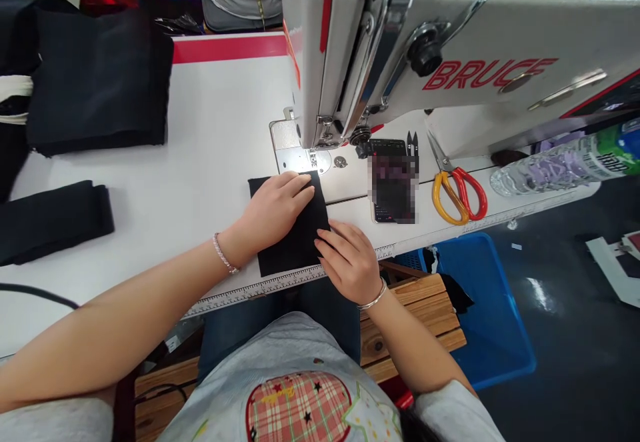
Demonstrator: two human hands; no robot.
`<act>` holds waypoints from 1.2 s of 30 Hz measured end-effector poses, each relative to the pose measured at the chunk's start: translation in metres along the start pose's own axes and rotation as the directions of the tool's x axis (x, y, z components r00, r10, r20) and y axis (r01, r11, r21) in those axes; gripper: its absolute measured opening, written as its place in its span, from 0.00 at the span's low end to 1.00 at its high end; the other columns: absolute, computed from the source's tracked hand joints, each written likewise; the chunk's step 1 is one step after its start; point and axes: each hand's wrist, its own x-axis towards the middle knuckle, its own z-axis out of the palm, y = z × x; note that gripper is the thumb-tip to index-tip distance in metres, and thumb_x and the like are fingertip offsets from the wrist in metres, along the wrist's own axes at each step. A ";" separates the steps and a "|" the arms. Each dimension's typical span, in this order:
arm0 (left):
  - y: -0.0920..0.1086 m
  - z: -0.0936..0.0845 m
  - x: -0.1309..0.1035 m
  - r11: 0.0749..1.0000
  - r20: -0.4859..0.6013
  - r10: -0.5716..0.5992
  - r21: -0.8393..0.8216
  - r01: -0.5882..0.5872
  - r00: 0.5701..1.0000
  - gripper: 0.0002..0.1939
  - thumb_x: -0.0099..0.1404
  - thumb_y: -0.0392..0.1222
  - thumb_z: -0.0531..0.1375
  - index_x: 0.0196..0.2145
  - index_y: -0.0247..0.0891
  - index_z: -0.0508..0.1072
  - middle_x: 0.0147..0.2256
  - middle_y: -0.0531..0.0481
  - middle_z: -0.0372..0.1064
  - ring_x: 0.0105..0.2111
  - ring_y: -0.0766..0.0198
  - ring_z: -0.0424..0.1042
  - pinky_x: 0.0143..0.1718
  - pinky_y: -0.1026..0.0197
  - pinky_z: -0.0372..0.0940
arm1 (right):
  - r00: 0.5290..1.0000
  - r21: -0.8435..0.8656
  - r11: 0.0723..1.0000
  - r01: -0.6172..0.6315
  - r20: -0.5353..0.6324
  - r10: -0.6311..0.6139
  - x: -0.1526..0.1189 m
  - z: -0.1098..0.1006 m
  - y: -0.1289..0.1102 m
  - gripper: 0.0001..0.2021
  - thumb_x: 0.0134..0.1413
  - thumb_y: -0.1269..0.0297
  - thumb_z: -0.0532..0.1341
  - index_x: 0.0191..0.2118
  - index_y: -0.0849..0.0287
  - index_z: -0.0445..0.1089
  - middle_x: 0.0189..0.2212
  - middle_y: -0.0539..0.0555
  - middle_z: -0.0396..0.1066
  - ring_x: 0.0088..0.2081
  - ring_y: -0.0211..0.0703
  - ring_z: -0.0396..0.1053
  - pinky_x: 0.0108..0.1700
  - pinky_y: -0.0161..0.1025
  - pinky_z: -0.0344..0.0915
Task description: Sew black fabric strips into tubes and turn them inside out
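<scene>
Left hand on black cloth (right hand at edge).

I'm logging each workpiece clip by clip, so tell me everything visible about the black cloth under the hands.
The black cloth is a plain, matte, roughly four-sided piece that looks like woven fabric. It lies flat on the white table, its far edge by the metal needle plate and its near edge along the ruler strip. The left hand covers its upper middle; the right hand's fingertips rest at its right edge. Whether it is layered, I cannot tell.
</scene>
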 end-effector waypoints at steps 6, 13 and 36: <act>-0.002 0.005 0.007 0.999 -0.033 -0.027 -0.021 0.027 0.999 0.17 0.68 0.27 0.47 0.44 0.29 0.73 0.47 0.37 0.72 0.44 0.53 0.70 0.45 0.50 0.69 | 0.998 -0.002 1.000 -0.006 0.061 0.006 0.004 -0.003 0.006 0.10 0.58 0.73 0.61 0.45 0.64 0.75 0.46 0.58 0.77 0.53 0.55 0.69 0.52 0.52 0.69; -0.006 0.006 0.013 0.996 -0.009 -0.079 -0.054 0.078 0.997 0.18 0.67 0.27 0.45 0.43 0.31 0.74 0.47 0.38 0.72 0.44 0.55 0.70 0.47 0.50 0.67 | 0.996 -0.006 0.999 -0.036 0.085 0.036 0.012 -0.007 0.010 0.10 0.58 0.74 0.60 0.44 0.63 0.75 0.46 0.57 0.77 0.52 0.54 0.68 0.52 0.52 0.68; -0.017 0.008 0.015 0.977 -0.008 -0.132 -0.172 0.128 0.991 0.19 0.69 0.31 0.44 0.44 0.35 0.74 0.46 0.41 0.72 0.46 0.55 0.70 0.47 0.48 0.67 | 0.995 -0.018 0.998 -0.059 0.086 0.060 0.018 -0.003 0.012 0.11 0.58 0.73 0.60 0.46 0.60 0.74 0.48 0.55 0.77 0.50 0.52 0.67 0.50 0.50 0.66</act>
